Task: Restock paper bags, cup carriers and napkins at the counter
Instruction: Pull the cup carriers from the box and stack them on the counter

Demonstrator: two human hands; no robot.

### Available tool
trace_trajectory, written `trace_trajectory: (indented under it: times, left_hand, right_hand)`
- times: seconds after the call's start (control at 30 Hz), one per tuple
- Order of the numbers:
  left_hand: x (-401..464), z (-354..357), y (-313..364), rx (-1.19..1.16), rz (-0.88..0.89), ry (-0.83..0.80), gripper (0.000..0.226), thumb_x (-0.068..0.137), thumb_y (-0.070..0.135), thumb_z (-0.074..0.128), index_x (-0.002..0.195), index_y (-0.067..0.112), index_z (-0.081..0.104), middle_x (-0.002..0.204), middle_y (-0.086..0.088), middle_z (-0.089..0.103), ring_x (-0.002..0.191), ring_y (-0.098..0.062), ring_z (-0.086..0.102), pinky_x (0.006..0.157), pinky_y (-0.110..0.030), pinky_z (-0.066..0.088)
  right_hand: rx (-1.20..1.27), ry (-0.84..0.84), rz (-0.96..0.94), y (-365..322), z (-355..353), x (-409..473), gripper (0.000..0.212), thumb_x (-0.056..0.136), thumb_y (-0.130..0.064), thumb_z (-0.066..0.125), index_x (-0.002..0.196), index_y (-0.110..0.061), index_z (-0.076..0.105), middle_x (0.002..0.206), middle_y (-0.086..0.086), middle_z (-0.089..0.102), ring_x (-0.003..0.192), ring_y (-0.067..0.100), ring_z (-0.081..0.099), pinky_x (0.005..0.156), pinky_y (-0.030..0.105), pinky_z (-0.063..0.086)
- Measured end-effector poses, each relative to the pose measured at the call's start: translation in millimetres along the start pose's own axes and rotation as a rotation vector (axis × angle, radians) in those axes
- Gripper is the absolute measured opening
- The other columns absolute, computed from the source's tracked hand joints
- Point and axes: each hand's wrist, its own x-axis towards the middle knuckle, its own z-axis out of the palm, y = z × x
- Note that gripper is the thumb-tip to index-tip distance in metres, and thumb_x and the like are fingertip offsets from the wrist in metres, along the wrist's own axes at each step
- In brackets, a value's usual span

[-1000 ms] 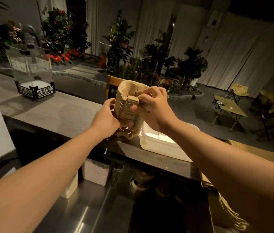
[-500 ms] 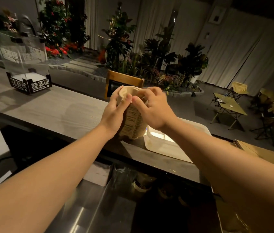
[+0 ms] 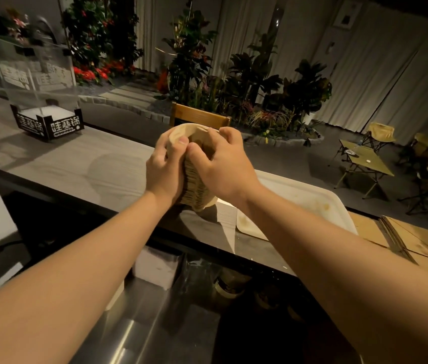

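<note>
A long grey wood-grain counter (image 3: 81,166) runs across the view from left to right, with a steel worktop (image 3: 139,319) below its near edge. On the counter's right part sits a white plastic tray (image 3: 310,203), and beyond it to the right lie flat brown paper bags (image 3: 415,240). Far left on the counter stands a clear acrylic box (image 3: 36,85) on a black base printed with white characters.

A tall stack of pulp cup carriers (image 3: 197,190) stands upright on the counter just left of the tray, its bottom edge near a stack of white napkins (image 3: 227,214). The left hand (image 3: 164,170) grips the stack's left side, thumb up by the rim. The right hand (image 3: 220,166) grips the right side and top, fingers curled over the rim. The stack sits between the two palms, its lower end showing below them.
</note>
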Motion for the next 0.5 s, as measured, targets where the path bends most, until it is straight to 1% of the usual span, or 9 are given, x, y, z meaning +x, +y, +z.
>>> trace_trajectory:
  times: [0.07,0.17,0.23,0.3,0.33,0.37,0.4,0.47,0.5]
  left_hand:
    - [4.2,-2.9,-3.3,-0.015,-0.022,-0.027,0.083,0.072,0.079,0.038,0.140,0.034,0.052,0.123,0.003,0.063,0.112,-0.018,0.060,0.090,-0.036,0.051]
    - [2.0,-4.4,-3.6,0.019,-0.025,-0.043,0.088,0.070,0.083,0.036,0.142,0.035,0.050,0.125,0.004,0.062,0.116,-0.019,0.058,0.094,-0.037,0.050]
    - [-0.3,-6.5,-2.0,0.024,-0.050,-0.062,0.092,0.069,0.087,0.035,0.147,0.039,0.045,0.131,0.006,0.058,0.122,-0.022,0.056,0.098,-0.039,0.049]
    - [-4.6,-8.1,-0.3,0.005,-0.047,-0.048,0.092,0.074,0.088,0.034,0.153,0.042,0.033,0.139,0.009,0.051,0.128,-0.019,0.051,0.103,-0.039,0.045]
    - [-8.6,-7.7,0.4,-0.011,-0.036,0.009,0.089,0.079,0.085,0.033,0.155,0.039,0.030,0.143,0.009,0.048,0.130,-0.016,0.048,0.105,-0.038,0.043]
    - [-15.4,-6.9,1.9,-0.008,-0.018,0.110,0.083,0.086,0.080,0.031,0.155,0.034,0.031,0.148,0.006,0.045,0.131,-0.013,0.044,0.107,-0.038,0.042]
    - [-24.1,-6.2,2.4,0.013,0.000,0.236,0.073,0.094,0.073,0.029,0.153,0.031,0.035,0.151,0.004,0.042,0.133,-0.012,0.042,0.110,-0.040,0.040]
    - [-47.9,-4.4,4.0,0.023,0.041,0.437,0.054,0.099,0.062,0.028,0.140,0.030,0.046,0.145,0.001,0.045,0.132,-0.014,0.043,0.110,-0.042,0.042]
    - [-62.6,-1.6,5.0,-0.015,0.061,0.475,0.049,0.098,0.060,0.030,0.133,0.030,0.049,0.139,0.001,0.047,0.128,-0.014,0.046,0.106,-0.039,0.044]
  right_hand:
    - [0.001,0.012,0.015,-1.9,5.6,0.8,0.061,0.094,-0.067,0.046,0.143,-0.031,0.048,0.150,-0.010,0.025,0.129,0.021,0.044,0.103,0.037,0.045]
    - [0.010,-0.019,0.010,-2.3,1.3,1.4,0.065,0.095,-0.067,0.045,0.148,-0.029,0.044,0.155,-0.010,0.021,0.134,0.023,0.041,0.106,0.038,0.043]
    - [0.045,-0.097,0.047,-1.3,-6.9,4.5,0.074,0.096,-0.067,0.045,0.156,-0.024,0.034,0.163,-0.007,0.013,0.145,0.024,0.031,0.113,0.038,0.035]
    - [0.086,-0.127,0.078,0.6,-18.7,2.8,0.084,0.096,-0.070,0.042,0.160,-0.017,0.026,0.166,-0.002,0.012,0.152,0.025,0.018,0.122,0.046,0.025]
    - [0.101,-0.075,0.060,2.0,-28.0,-0.6,0.083,0.096,-0.071,0.040,0.157,-0.015,0.033,0.163,0.001,0.024,0.150,0.024,0.023,0.122,0.049,0.025]
    - [0.144,0.013,0.020,6.8,-38.6,-4.6,0.076,0.097,-0.068,0.041,0.150,-0.013,0.044,0.152,0.001,0.040,0.144,0.023,0.034,0.119,0.049,0.031]
    - [0.191,0.115,0.000,13.5,-50.2,-10.4,0.064,0.100,-0.059,0.046,0.144,-0.013,0.051,0.137,-0.001,0.052,0.134,0.019,0.045,0.114,0.044,0.039]
    - [0.218,0.272,0.082,33.6,-74.4,-25.5,0.043,0.102,-0.039,0.053,0.137,-0.014,0.057,0.123,-0.006,0.060,0.116,0.011,0.057,0.100,0.032,0.048]
    - [0.186,0.313,0.165,47.7,-86.2,-33.7,0.039,0.100,-0.035,0.056,0.134,-0.015,0.058,0.120,-0.004,0.062,0.111,0.011,0.059,0.096,0.030,0.049]
